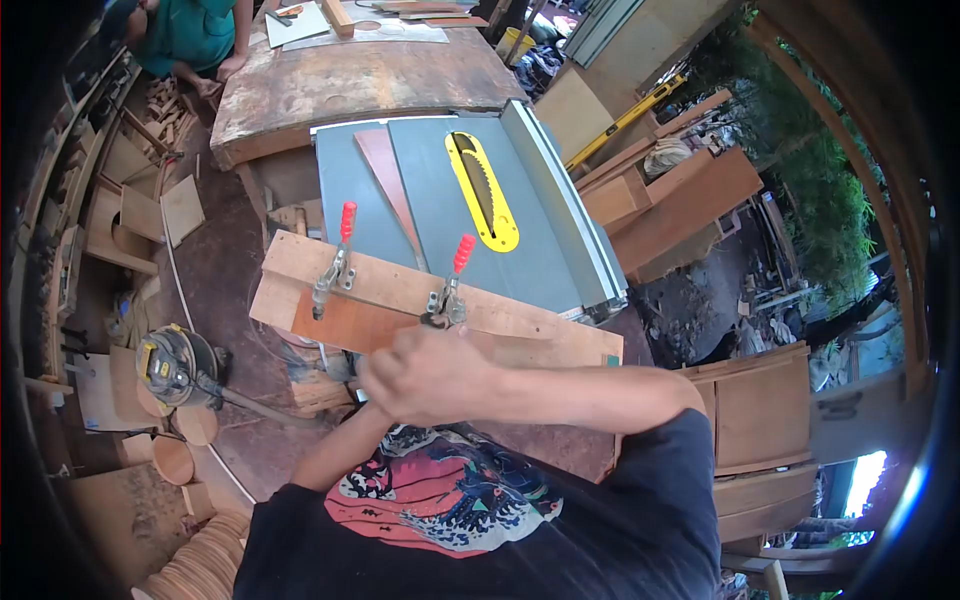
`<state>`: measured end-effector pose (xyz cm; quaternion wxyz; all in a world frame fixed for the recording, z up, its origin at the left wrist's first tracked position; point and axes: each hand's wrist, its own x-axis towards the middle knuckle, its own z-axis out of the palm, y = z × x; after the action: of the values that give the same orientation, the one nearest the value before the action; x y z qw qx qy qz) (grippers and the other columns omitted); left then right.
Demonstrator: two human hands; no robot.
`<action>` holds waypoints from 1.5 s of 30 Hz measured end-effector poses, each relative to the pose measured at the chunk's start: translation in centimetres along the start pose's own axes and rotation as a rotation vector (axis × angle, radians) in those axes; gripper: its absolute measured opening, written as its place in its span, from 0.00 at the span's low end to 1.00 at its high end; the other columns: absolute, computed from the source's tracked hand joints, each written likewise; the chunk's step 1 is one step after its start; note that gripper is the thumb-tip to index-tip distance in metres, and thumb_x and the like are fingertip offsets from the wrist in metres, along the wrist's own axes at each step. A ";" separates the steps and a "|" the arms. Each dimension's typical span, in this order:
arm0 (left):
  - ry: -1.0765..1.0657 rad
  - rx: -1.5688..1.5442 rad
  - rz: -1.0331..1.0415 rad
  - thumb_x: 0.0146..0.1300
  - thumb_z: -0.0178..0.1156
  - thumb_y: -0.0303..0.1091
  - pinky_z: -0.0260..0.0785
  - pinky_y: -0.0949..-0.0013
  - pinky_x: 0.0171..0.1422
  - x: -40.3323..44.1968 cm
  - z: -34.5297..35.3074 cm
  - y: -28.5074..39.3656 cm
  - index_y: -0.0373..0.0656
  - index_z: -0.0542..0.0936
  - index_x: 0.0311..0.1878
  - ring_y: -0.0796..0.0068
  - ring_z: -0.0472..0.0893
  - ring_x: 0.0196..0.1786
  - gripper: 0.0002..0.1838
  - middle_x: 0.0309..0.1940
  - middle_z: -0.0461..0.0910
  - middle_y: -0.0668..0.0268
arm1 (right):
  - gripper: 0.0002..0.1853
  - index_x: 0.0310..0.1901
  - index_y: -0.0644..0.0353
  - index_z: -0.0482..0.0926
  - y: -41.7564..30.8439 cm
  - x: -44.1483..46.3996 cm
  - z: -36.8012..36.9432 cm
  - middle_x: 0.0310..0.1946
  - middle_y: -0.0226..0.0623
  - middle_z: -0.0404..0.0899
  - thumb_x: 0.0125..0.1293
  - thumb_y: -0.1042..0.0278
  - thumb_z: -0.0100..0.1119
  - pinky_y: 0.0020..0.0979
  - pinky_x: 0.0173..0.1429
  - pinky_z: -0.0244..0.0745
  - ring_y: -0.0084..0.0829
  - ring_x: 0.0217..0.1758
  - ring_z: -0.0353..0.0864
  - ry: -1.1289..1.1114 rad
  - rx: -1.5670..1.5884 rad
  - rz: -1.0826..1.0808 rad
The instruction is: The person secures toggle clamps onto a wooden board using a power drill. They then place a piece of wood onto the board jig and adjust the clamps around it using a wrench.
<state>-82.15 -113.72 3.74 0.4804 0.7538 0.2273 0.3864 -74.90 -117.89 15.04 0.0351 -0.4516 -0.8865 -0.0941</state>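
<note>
A long wooden board (540,325) lies across in front of me, with two toggle clamps mounted on it: a left clamp (335,270) and a right clamp (452,290), both with red handles standing up. A reddish-brown wood piece (335,322) lies flat on the board beneath the left clamp. My right hand (430,375) is closed just below the right clamp, over the near side of the board; what its fingers hold is hidden. Behind and under it, my left hand (374,412) is mostly covered, with only the wrist area showing.
Beyond the board stands a table saw (550,240) with a yellow insert (508,235) around its blade and a fence (565,200) at right. A worn workbench (370,85) adjoins it. A person (205,40) is at far left. A shop vacuum (180,368) sits on the floor.
</note>
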 end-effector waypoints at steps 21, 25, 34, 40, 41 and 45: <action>-0.069 -0.204 -0.368 0.77 0.65 0.37 0.63 0.74 0.31 0.7 0.1 1.9 0.36 0.76 0.71 0.85 0.70 0.27 0.25 0.25 0.76 0.73 | 0.12 0.43 0.66 0.83 7.6 -10.4 -2.8 0.32 0.35 0.83 0.63 0.67 0.72 0.33 0.41 0.83 0.32 0.32 0.82 0.501 0.296 -0.230; -0.043 -0.260 -0.317 0.78 0.63 0.38 0.66 0.75 0.36 0.5 1.1 0.6 0.38 0.77 0.71 0.86 0.70 0.31 0.23 0.28 0.76 0.73 | 0.17 0.45 0.67 0.83 8.6 -11.0 -0.9 0.29 0.32 0.77 0.60 0.65 0.74 0.35 0.46 0.82 0.31 0.34 0.80 0.441 0.302 -0.359; -0.042 -0.224 -0.333 0.78 0.60 0.31 0.72 0.73 0.41 0.6 0.7 2.2 0.37 0.78 0.70 0.85 0.78 0.36 0.21 0.33 0.81 0.69 | 0.15 0.44 0.66 0.83 11.3 -10.6 -0.7 0.31 0.32 0.78 0.59 0.65 0.70 0.39 0.51 0.83 0.32 0.38 0.80 0.407 0.321 -0.506; 0.020 -0.228 -0.370 0.70 0.61 0.25 0.76 0.70 0.44 0.3 1.5 1.3 0.36 0.80 0.68 0.81 0.82 0.40 0.23 0.36 0.85 0.66 | 0.12 0.38 0.63 0.80 10.0 -7.7 -2.1 0.29 0.33 0.80 0.62 0.62 0.67 0.36 0.42 0.82 0.34 0.37 0.82 0.198 0.415 -0.488; 0.025 -0.218 -0.332 0.68 0.63 0.26 0.76 0.70 0.45 0.1 1.5 1.2 0.36 0.80 0.68 0.81 0.83 0.41 0.24 0.36 0.86 0.66 | 0.13 0.37 0.63 0.79 9.9 -6.9 -2.2 0.28 0.32 0.79 0.63 0.61 0.68 0.35 0.41 0.81 0.33 0.36 0.83 0.171 0.444 -0.486; 0.040 -0.241 -0.275 0.58 0.70 0.30 0.78 0.69 0.49 -0.8 1.4 0.2 0.37 0.81 0.67 0.80 0.83 0.44 0.30 0.38 0.86 0.68 | 0.14 0.32 0.61 0.75 10.1 -4.2 -2.6 0.25 0.35 0.80 0.65 0.59 0.66 0.38 0.39 0.82 0.36 0.36 0.84 0.028 0.350 -0.459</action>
<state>-81.48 -115.13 3.27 0.6110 0.6448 0.2896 0.3564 -64.28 -115.93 18.31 0.1026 -0.2247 -0.9678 0.0484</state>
